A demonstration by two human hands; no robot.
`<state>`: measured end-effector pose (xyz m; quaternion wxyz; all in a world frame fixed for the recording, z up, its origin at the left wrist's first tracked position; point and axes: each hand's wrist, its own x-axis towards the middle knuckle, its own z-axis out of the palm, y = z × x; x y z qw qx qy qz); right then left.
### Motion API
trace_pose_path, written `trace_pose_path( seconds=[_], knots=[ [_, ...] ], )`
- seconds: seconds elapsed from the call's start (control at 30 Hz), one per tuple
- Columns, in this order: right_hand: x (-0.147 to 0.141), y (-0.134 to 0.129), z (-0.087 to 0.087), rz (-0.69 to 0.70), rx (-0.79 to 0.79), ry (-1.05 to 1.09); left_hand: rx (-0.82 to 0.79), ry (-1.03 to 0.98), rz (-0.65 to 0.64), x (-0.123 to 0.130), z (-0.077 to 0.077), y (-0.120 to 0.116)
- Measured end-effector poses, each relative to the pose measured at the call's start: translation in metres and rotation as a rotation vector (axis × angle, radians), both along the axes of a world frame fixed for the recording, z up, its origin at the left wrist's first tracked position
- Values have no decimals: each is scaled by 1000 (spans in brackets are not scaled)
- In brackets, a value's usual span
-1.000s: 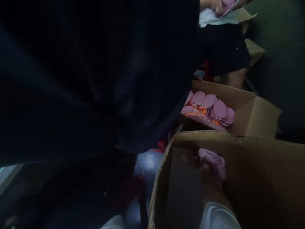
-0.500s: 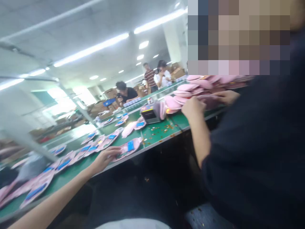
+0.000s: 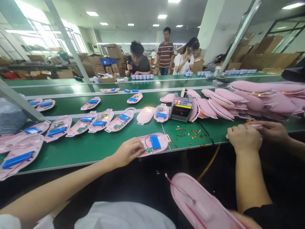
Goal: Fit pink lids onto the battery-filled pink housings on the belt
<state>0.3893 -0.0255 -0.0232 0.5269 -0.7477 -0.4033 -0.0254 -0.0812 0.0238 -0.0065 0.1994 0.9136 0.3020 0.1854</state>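
My left hand (image 3: 130,151) grips the left end of a pink oval plastic shell (image 3: 164,143) at the table's front edge, fingers over the rim by a green circuit board (image 3: 149,150). A blue battery pack (image 3: 155,142) sits inside that shell. Low in the view, my right hand (image 3: 246,220), partly cut off by the frame, holds another pink shell (image 3: 197,200), tilted over my lap. Red wires (image 3: 182,189) run along its inside, ending in a small white connector (image 3: 166,175). Most of the right hand's fingers are hidden behind the shell.
Several pink shells with batteries (image 3: 58,131) line the green table (image 3: 95,156) on the left. A grey tape dispenser (image 3: 182,108) stands mid-table, near tape scraps (image 3: 190,133). Pink shells (image 3: 221,98) are piled at right. A co-worker's hands (image 3: 247,136) work close by; people sit opposite.
My view has levelled and turned right. My right hand has come into view holding a second pink shell. The left hand stays on its shell; the co-worker's hands have moved off the pile.
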Motion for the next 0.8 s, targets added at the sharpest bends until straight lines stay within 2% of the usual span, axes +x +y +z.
trace_pose_path(
  seconds=[0.1,0.17,0.2,0.23,0.33,0.4,0.5,0.63,0.7,0.8],
  knots=[
    [-25,-4,9,211,-81,-229,-158,-157,182,-3,-12,20],
    [-64,-5,13,279,-56,-291,-288,-271,271,-7,-11,34],
    [-91,-5,13,235,-9,-224,-333,-298,282,-11,-9,41],
    [-119,-4,12,187,27,-147,-360,-289,262,-15,-5,46],
    [-199,2,8,283,2,-155,-335,-147,89,-26,5,55],
    [-231,11,8,358,-25,-160,-280,-113,-3,-32,8,57],
    [-244,33,15,469,-37,-204,-271,-168,3,-37,7,59],
    [-241,57,22,555,-29,-296,-376,-402,207,-37,4,58],
    [-246,62,22,582,-17,-308,-309,-521,315,-32,3,55],
    [-258,61,22,610,-8,-307,-105,-612,430,-24,0,53]
  ],
)
